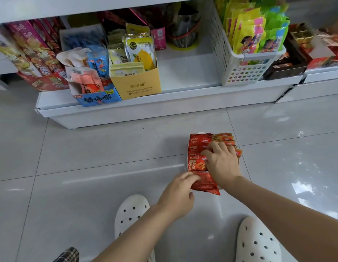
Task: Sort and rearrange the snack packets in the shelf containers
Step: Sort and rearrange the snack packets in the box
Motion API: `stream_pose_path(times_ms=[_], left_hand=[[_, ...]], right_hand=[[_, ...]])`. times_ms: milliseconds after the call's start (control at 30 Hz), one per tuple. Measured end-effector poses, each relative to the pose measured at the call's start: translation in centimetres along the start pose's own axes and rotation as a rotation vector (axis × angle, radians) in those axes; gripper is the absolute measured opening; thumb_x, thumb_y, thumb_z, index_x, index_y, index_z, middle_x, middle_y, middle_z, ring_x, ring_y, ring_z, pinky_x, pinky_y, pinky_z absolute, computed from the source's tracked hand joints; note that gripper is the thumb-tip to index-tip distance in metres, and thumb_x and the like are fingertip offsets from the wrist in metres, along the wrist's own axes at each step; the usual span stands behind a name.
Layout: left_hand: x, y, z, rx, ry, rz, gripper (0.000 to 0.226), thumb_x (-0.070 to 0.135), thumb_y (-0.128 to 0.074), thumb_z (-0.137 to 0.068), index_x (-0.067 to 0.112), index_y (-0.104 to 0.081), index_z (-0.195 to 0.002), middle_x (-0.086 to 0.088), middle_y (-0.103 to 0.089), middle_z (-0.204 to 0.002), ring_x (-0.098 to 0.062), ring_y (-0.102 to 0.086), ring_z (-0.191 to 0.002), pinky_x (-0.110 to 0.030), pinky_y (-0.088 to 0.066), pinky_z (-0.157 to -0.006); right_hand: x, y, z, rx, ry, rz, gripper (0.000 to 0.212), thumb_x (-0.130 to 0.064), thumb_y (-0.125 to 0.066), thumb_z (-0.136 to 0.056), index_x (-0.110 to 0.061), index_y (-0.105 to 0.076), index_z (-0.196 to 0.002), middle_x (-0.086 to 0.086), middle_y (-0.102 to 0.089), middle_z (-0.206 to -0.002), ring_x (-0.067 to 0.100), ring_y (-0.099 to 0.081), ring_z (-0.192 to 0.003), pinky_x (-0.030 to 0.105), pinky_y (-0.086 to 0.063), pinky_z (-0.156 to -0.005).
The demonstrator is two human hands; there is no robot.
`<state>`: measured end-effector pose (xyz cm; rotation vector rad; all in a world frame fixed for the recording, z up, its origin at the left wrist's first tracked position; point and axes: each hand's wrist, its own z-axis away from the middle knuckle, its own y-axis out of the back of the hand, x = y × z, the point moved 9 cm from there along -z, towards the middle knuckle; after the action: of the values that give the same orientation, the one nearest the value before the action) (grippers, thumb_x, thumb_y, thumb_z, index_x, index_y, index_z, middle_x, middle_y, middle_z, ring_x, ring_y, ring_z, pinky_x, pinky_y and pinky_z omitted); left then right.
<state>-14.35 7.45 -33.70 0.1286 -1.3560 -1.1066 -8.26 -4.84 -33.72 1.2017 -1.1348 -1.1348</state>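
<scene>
A stack of red snack packets (pixel 198 148) lies fanned out on the grey tiled floor in front of the bottom shelf. My right hand (pixel 221 161) rests on top of the stack, its fingers curled over the packets' upper edges. My left hand (pixel 178 193) pinches the near end of the lowest red packet (pixel 206 184). On the shelf stand a yellow cardboard box (pixel 137 86) of yellow-green packets, a blue box (pixel 98 99) of pink and blue packets, and a white perforated basket (pixel 230 63) holding yellow and green packets.
The white shelf board (pixel 187 72) shows a bare gap between the yellow box and the basket. Red boxes (pixel 32 53) lean at the left, dark boxes (pixel 289 67) sit at the right. My white clogs (pixel 130 214) stand on the floor below my arms.
</scene>
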Motion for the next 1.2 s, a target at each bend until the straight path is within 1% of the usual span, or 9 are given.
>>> stream_pose_path(times_ms=[267,400,500,600,700,833,933,1067,1200], left_hand=[[-0.1,-0.7,0.1,-0.04,0.017,-0.004,0.051,-0.003,-0.048,-0.086,0.02,-0.055,-0.132,0.008,-0.053,-0.135,-0.013,-0.044,-0.126,-0.025,-0.039,-0.102],[-0.3,-0.9,-0.1,-0.029,0.029,-0.031,0.05,-0.002,-0.048,-0.086,0.02,-0.054,-0.131,0.008,-0.051,-0.134,-0.012,-0.041,-0.127,-0.026,-0.04,-0.101],[-0.4,-1.5,0.0,-0.068,0.043,-0.056,0.049,-0.001,-0.048,-0.087,0.02,-0.05,-0.132,0.007,-0.049,-0.137,-0.013,-0.039,-0.128,-0.027,-0.041,-0.1],[-0.4,-1.5,-0.4,-0.058,0.06,-0.065,0.043,0.0,-0.047,-0.089,0.017,-0.051,-0.128,0.001,-0.054,-0.132,-0.018,-0.041,-0.125,-0.032,-0.042,-0.099],[-0.1,-1.6,-1.1,-0.044,0.078,-0.116,0.041,0.007,-0.052,-0.093,0.019,-0.05,-0.132,-0.001,-0.057,-0.131,-0.022,-0.039,-0.126,-0.037,-0.041,-0.101],[0.0,-2.1,-1.5,-0.099,0.104,-0.222,0.05,0.006,-0.051,-0.093,0.02,-0.045,-0.141,-0.001,-0.053,-0.138,-0.022,-0.035,-0.132,-0.036,-0.038,-0.106],[0.5,-2.2,-1.2,-0.16,0.077,-0.323,0.059,0.005,-0.05,-0.091,0.021,-0.038,-0.146,0.001,-0.042,-0.148,-0.021,-0.031,-0.135,-0.035,-0.033,-0.111],[1.5,-2.1,0.0,-0.203,0.051,-0.373,0.067,0.007,-0.053,-0.09,0.022,-0.029,-0.151,0.001,-0.025,-0.159,-0.02,-0.022,-0.144,-0.032,-0.023,-0.117],[2.6,-1.0,1.6,-0.238,0.074,-0.311,0.071,0.004,-0.051,-0.09,0.021,-0.024,-0.153,0.001,-0.026,-0.159,-0.018,-0.022,-0.146,-0.028,-0.02,-0.118]], right_hand=[[0.7,-1.0,-0.1,0.001,-0.108,-0.015,0.021,-0.018,-0.087,-0.062,-0.018,-0.074,-0.078,0.007,-0.06,-0.091,0.03,-0.057,-0.085,0.045,-0.045,-0.072],[0.2,-1.6,0.0,-0.054,-0.119,-0.06,0.022,-0.028,-0.088,-0.063,-0.018,-0.072,-0.075,0.005,-0.059,-0.093,0.028,-0.055,-0.09,0.045,-0.042,-0.074],[-0.3,-1.7,0.6,-0.055,-0.057,-0.047,0.023,-0.026,-0.09,-0.06,-0.021,-0.069,-0.068,-0.002,-0.061,-0.084,0.024,-0.055,-0.084,0.041,-0.039,-0.071],[-0.2,-1.1,1.1,-0.026,-0.018,-0.127,0.021,-0.026,-0.085,-0.07,-0.019,-0.065,-0.073,-0.003,-0.065,-0.071,0.024,-0.059,-0.08,0.039,-0.033,-0.071],[0.6,0.5,1.3,0.011,-0.043,-0.243,0.015,-0.025,-0.075,-0.082,-0.016,-0.063,-0.082,0.002,-0.066,-0.071,0.026,-0.062,-0.083,0.038,-0.035,-0.076],[2.1,3.9,1.0,0.143,-0.076,-0.391,0.017,-0.02,-0.079,-0.077,-0.015,-0.064,-0.079,0.001,-0.067,-0.072,0.027,-0.062,-0.074,0.036,-0.042,-0.074],[2.3,5.4,0.9,0.119,-0.012,-0.472,0.014,-0.02,-0.077,-0.081,-0.015,-0.064,-0.082,-0.001,-0.067,-0.074,0.025,-0.062,-0.074,0.033,-0.037,-0.074],[3.8,9.3,0.7,0.143,-0.041,-0.621,0.013,-0.025,-0.073,-0.087,-0.015,-0.064,-0.089,-0.003,-0.07,-0.077,0.019,-0.063,-0.068,0.03,-0.046,-0.065],[6.2,14.9,0.6,0.133,-0.089,-0.637,0.012,-0.026,-0.072,-0.086,-0.019,-0.063,-0.089,-0.006,-0.07,-0.077,0.015,-0.065,-0.069,0.036,-0.054,-0.067]])
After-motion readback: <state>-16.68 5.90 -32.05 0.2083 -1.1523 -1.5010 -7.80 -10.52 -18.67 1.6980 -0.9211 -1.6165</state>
